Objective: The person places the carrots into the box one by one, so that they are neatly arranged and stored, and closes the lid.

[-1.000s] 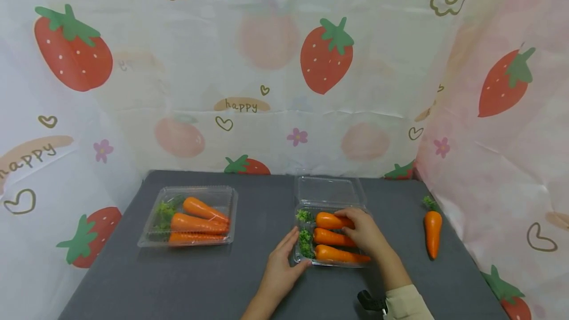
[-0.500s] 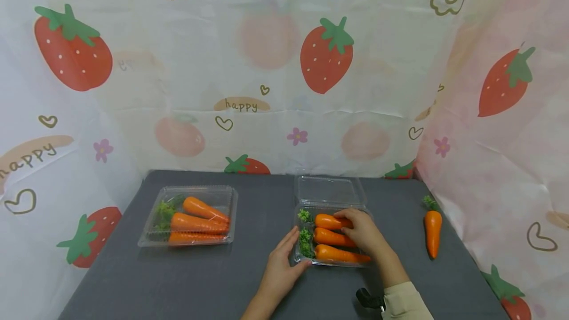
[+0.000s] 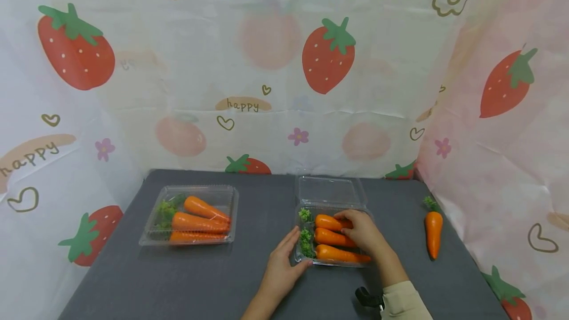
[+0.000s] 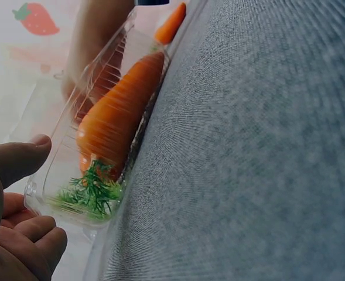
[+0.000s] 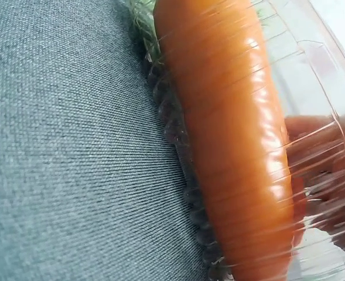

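Note:
Three orange carrots with green tops lie side by side in an open clear plastic box (image 3: 304,261), its lid (image 3: 330,190) folded back. My left hand (image 3: 280,268) holds the box's front left corner, thumb at the front wall and fingers along the left side. In the left wrist view the thumb (image 4: 23,159) overlaps the clear wall. My right hand (image 3: 362,228) reaches in from the right and grips the back carrot (image 3: 328,221) between thumb and fingers. The middle carrot (image 3: 331,237) and front carrot (image 3: 340,254) lie nearer me. The front carrot (image 5: 231,129) fills the right wrist view through the wall.
A second clear box (image 3: 146,237), lid down, holds several carrots (image 3: 200,222) on the left of the grey table (image 3: 186,280). A loose carrot (image 3: 433,233) lies near the right edge. A strawberry-print curtain (image 3: 275,78) stands behind and at both sides.

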`<state>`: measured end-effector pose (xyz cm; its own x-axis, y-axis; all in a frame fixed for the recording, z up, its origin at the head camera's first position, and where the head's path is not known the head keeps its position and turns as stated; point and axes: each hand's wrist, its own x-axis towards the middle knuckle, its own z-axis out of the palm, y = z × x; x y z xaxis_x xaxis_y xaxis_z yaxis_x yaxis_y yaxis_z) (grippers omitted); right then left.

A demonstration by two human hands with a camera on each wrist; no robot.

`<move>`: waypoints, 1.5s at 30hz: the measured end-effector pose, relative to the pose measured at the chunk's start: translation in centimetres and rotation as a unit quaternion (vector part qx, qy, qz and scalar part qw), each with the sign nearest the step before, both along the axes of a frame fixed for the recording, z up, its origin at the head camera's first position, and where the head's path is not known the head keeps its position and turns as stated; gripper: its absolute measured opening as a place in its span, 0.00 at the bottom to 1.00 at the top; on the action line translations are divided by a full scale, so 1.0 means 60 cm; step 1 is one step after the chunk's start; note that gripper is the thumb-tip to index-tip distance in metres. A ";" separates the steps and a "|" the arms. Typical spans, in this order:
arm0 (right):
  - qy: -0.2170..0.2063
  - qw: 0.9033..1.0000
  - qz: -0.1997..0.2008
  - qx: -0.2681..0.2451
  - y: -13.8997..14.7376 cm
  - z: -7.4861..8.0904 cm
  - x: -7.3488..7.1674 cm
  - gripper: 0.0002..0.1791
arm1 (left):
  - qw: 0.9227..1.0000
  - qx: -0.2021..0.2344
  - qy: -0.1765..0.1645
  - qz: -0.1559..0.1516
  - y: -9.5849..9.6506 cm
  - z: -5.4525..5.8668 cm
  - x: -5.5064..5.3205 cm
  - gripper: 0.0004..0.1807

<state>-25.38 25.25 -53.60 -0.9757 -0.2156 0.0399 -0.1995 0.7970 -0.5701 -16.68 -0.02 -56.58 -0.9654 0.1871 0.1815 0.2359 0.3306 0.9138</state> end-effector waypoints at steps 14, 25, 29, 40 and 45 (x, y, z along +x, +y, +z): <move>-0.019 1.000 -0.005 0.005 0.001 -0.004 -0.008 0.21 | 1.000 0.004 -0.004 -0.007 0.001 0.003 -0.002 0.44; -0.017 1.000 -0.012 0.000 0.002 0.005 0.001 0.19 | 1.000 0.001 0.001 -0.009 0.000 0.003 -0.002 0.44; 0.000 1.000 -0.001 0.006 0.007 0.017 0.009 0.20 | 1.000 0.001 0.000 -0.008 0.000 0.002 -0.003 0.44; 0.061 0.998 -0.004 0.018 0.045 0.052 0.034 0.21 | 1.000 0.000 0.004 -0.002 -0.001 0.000 -0.002 0.44; 0.093 0.995 -0.022 0.025 0.072 0.066 0.043 0.21 | 1.000 -0.003 0.008 -0.002 -0.001 0.000 -0.003 0.44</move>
<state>-22.80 29.59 -49.65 -0.9611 -0.1784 0.2109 -0.2615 0.8338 -0.4862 -16.87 -0.06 -56.55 -0.9618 0.1922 0.1949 0.2510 0.3353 0.9081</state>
